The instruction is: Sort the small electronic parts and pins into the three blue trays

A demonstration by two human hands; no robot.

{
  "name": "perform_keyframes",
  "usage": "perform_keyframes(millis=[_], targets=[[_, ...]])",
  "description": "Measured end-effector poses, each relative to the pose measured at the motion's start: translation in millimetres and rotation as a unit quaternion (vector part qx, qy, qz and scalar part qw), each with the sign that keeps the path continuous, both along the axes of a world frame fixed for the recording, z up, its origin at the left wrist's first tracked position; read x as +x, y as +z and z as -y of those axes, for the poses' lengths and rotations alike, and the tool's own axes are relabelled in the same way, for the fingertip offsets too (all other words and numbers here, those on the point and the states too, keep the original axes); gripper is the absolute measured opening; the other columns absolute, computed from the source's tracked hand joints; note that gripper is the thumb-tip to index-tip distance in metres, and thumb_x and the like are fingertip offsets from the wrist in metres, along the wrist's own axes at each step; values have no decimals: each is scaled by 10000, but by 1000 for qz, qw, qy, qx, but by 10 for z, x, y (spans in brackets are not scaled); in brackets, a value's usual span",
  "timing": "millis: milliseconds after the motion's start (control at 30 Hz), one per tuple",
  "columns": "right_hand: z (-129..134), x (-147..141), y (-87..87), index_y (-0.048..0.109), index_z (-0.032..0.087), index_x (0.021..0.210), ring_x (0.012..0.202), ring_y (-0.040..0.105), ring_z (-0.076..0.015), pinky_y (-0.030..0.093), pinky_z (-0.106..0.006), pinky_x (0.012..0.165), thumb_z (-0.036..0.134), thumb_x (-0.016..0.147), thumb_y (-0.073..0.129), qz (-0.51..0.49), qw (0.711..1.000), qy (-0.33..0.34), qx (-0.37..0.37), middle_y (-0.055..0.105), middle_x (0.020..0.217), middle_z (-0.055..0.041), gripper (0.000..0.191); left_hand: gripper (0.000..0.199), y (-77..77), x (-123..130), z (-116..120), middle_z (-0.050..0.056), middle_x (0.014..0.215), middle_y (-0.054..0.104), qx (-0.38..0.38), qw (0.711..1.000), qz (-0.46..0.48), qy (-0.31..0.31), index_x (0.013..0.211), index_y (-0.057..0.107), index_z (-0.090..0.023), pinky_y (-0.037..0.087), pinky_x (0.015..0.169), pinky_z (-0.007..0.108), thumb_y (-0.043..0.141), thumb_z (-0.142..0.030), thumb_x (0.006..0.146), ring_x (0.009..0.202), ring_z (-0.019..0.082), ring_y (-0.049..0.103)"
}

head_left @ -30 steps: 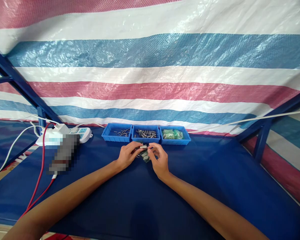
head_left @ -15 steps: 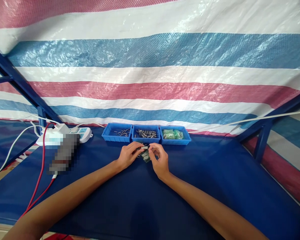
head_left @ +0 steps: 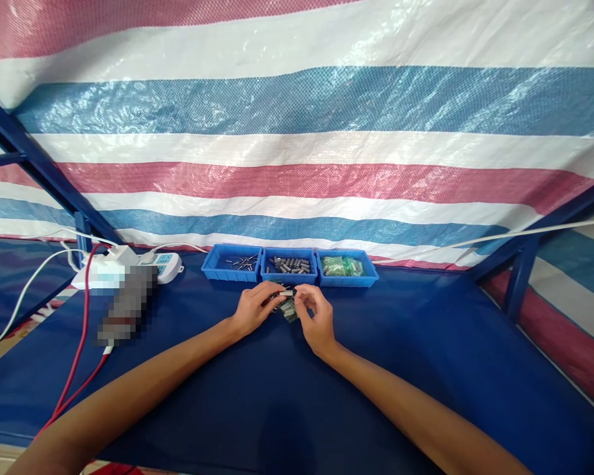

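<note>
"In the head view, where's the part?"

"Between the fingertips: a small cylinder (head_left: 286, 293), pale, with a dark right end. Its long axis runs nearly side to side, from one hand to the other."

"Which hand is nearer?"

"Neither, really. The left hand (head_left: 254, 309) has thumb and fingers pinched on its left end; the right hand (head_left: 318, 317) pinches at the dark end (whether that end is a separate piece, I can't tell)."

"So the grips face each other along its length?"

"Yes, and that line is what matters, I'd judge: both ends need to stay in line. Just below, on the near side, a loose pile (head_left: 289, 310) of small parts lies on the blue table (head_left: 287, 389), partly hidden by the fingers."

"And the containers?"

"Three blue ones in a row beyond the hands. Left bin (head_left: 229, 274): thin metal pins (head_left: 246, 262). Middle bin (head_left: 288, 278): short grey cylinders (head_left: 293, 266). Right bin (head_left: 347, 282): pale pieces among greenish wrapping (head_left: 354, 266)."
</note>
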State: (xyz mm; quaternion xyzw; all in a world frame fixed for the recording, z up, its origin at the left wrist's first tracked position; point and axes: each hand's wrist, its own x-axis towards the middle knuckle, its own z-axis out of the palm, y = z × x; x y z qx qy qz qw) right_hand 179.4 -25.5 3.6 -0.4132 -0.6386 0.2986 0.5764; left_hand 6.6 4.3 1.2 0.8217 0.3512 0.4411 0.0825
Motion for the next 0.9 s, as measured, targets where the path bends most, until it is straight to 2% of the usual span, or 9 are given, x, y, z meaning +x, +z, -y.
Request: perform_keyframes(millis=[633, 900], targets=[[1, 11, -15, 590, 206, 1027, 732, 605, -159, 510, -258, 615, 272, 888, 501, -2, 1000, 17, -3, 604, 824, -35, 178, 178, 7, 5, 8, 66, 928, 676, -6, 1000, -3, -8, 1028, 616, -170, 500, 625, 194, 549, -261, 891, 799, 131, 641], [1, 4, -8, 594, 206, 1006, 721, 593, -155, 500, -259, 630, 258, 886, 502, 6, 1000, 5, 4, 603, 818, -33, 160, 183, -27, -1, -7, 72, 925, 684, 44, 999, -18, -4, 1012, 624, -167, 533, 688, 205, 527, -277, 902, 839, 138, 657]])
